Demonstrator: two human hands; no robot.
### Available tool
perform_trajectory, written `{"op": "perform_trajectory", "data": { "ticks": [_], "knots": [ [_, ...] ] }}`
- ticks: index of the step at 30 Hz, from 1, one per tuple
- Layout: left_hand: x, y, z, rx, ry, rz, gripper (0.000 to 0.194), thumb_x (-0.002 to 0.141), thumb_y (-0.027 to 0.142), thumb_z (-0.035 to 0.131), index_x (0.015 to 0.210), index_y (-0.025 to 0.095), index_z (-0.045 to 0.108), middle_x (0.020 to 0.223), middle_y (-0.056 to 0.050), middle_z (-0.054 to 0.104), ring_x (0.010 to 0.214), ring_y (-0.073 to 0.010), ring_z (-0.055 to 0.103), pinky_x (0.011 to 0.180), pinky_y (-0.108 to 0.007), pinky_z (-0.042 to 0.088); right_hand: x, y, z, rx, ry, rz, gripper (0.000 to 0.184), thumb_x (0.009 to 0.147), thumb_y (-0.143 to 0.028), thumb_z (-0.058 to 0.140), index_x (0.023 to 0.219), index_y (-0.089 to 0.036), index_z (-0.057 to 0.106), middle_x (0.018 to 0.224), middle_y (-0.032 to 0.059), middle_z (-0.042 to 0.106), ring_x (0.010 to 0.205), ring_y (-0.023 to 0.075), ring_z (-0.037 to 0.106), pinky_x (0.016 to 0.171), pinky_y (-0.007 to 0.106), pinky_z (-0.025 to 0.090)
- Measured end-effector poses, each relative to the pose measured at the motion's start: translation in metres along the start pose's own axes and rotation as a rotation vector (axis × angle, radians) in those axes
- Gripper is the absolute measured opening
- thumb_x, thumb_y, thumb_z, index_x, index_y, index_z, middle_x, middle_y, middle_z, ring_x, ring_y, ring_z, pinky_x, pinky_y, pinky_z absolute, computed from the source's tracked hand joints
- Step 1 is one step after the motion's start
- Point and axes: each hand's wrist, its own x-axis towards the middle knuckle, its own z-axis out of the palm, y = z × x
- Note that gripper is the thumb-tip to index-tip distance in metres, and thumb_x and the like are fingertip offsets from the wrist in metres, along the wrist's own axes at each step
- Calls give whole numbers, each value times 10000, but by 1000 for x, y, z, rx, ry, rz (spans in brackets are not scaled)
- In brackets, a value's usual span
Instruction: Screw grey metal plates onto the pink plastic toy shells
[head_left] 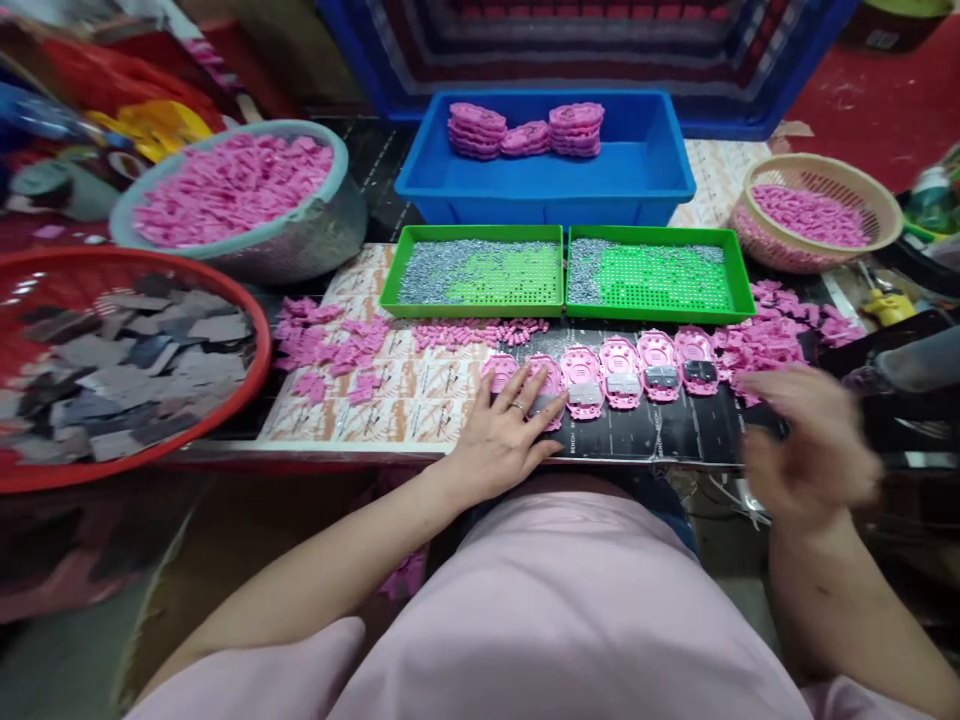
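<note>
My left hand (501,432) lies with its fingers spread over the left end of a row of pink plastic shells, partly covering two of them. Farther along the row, a pink shell (582,366) has a grey plate (584,394) in its lower half, and the shell at the right end holds a black plate (700,371). My right hand (817,440) is smeared by motion near the table's front edge, right of the row. Whether it holds anything does not show. The nearest things to it are a heap of loose pink parts (765,335).
Two green trays (472,311) of small metal pieces stand behind the row. Beyond them is a blue bin (544,205) with stacked pink shells. A red basket (259,345) of grey plates and a teal basin (330,235) of pink parts stand left; a beige basket (885,215) stands right.
</note>
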Motion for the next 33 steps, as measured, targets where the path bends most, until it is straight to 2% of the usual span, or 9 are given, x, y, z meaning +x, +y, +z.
{"op": "perform_trajectory", "data": {
  "ticks": [2, 6, 10, 17, 22, 25, 28, 30, 33],
  "knots": [
    [1, 7, 2, 3, -14, -9, 558, 889, 477, 556, 1392, 253, 470, 1475, -174, 398, 1369, -377, 363, 1073, -654, 252, 4, 3, 22, -71, -76, -99, 440, 830, -389, 628, 1254, -285, 572, 1250, 60, 611, 1224, 264, 496, 1084, 498, 367],
    [6, 18, 8, 8, -31, -15, 620, 885, 583, 498, 1428, 301, 403, 1499, -154, 366, 1384, -380, 331, 1052, -694, 235, 11, 15, 56, -363, -269, -208, 587, 886, -515, 471, 1408, -250, 426, 1501, 110, 367, 1374, 361, 318, 1106, 613, 257],
    [-2, 12, 8, 31, -57, 5, 632, 903, 632, 401, 1444, 308, 365, 1513, -140, 348, 1387, -364, 328, 1039, -695, 255, 1, 13, 67, -424, -366, -300, 565, 916, -516, 382, 1405, -236, 428, 1482, 142, 386, 1350, 375, 360, 1073, 644, 253],
    [-55, -23, -8, 62, -71, 66, 592, 903, 578, 472, 1428, 315, 395, 1502, -111, 377, 1373, -322, 365, 1111, -582, 229, -11, -43, 87, -367, -376, -344, 546, 903, -477, 443, 1397, -244, 433, 1464, 188, 396, 1314, 360, 415, 1033, 632, 297],
    [-74, -41, -11, 82, -39, 74, 534, 923, 531, 473, 1406, 307, 432, 1481, -116, 408, 1351, -305, 403, 1129, -557, 201, -4, -68, 90, -357, -399, -371, 522, 900, -455, 478, 1360, -207, 466, 1427, 206, 438, 1273, 371, 461, 979, 624, 366],
    [-75, -43, -9, 59, 2, 64, 555, 932, 542, 445, 1414, 267, 422, 1462, -114, 437, 1344, -276, 420, 1145, -530, 203, 14, -69, 73, -242, -366, -421, 471, 882, -406, 541, 1296, -184, 511, 1325, 160, 547, 1187, 331, 540, 984, 535, 432],
    [-75, -43, -7, 31, 64, 46, 585, 936, 553, 429, 1414, 216, 419, 1452, -125, 449, 1332, -251, 441, 1154, -513, 213, 51, -73, 63, -119, -277, -453, 405, 862, -318, 601, 1244, -193, 547, 1153, 95, 648, 1011, 233, 630, 921, 391, 501],
    [-77, -45, -5, 27, 99, 37, 591, 937, 555, 424, 1403, 192, 432, 1460, -132, 435, 1345, -250, 427, 1157, -515, 214, 81, -81, 70, -97, -242, -506, 341, 859, -273, 609, 1194, -213, 585, 1060, 60, 679, 918, 199, 647, 817, 339, 524],
    [-82, -50, -3, 25, 127, 27, 598, 941, 565, 403, 1379, 163, 464, 1461, -142, 430, 1355, -255, 414, 1149, -496, 248, 122, -103, 101, -45, -228, -624, 223, 856, -246, 612, 1073, -207, 646, 972, 47, 697, 877, 193, 647, 719, 314, 522]
  ]
}}
